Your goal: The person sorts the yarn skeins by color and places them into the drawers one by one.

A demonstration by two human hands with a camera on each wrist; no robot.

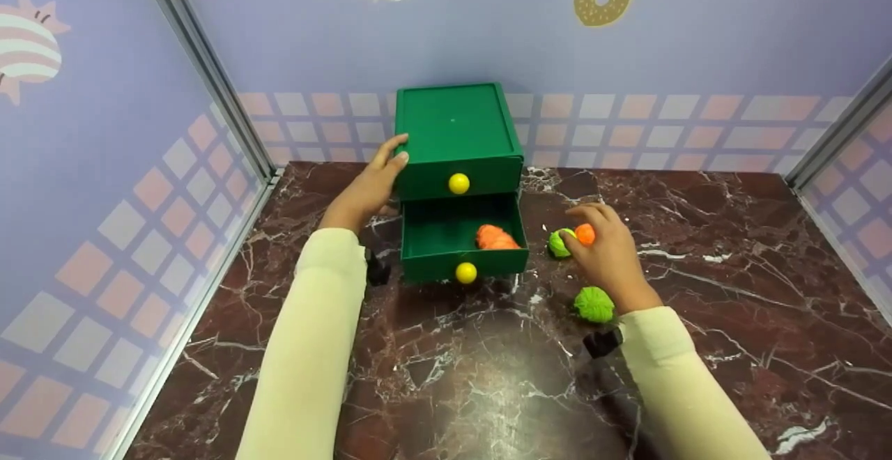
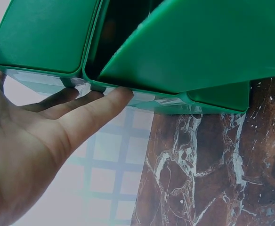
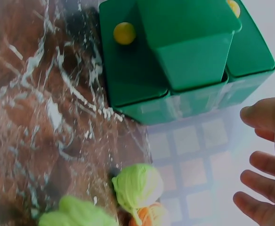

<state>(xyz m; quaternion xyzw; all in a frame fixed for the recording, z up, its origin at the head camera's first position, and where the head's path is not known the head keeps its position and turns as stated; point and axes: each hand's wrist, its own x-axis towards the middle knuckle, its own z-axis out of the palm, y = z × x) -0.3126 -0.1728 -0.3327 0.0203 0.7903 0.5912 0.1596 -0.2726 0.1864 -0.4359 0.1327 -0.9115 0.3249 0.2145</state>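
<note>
A green drawer cabinet (image 1: 456, 122) has its middle drawer (image 1: 432, 265) pulled out, with orange yarn (image 1: 496, 238) lying at the right inside it. My left hand (image 1: 373, 185) rests along the cabinet's left side, its fingers (image 2: 93, 115) extended against the wall in the left wrist view. To the right, my right hand (image 1: 606, 251) hovers by a light green yarn ball (image 1: 559, 244) and an orange yarn ball (image 1: 585, 234). Its fingers (image 3: 264, 186) are spread with nothing between them in the right wrist view. Another green yarn ball (image 1: 594, 304) lies nearer to me, below the right hand.
The cabinet backs onto a patterned wall panel (image 1: 697, 125). Another panel (image 1: 118, 188) bounds the left side. Dark red marbled tabletop (image 1: 474, 390) stretches in front. Yellow knobs (image 1: 458, 183) stick out from the drawer fronts.
</note>
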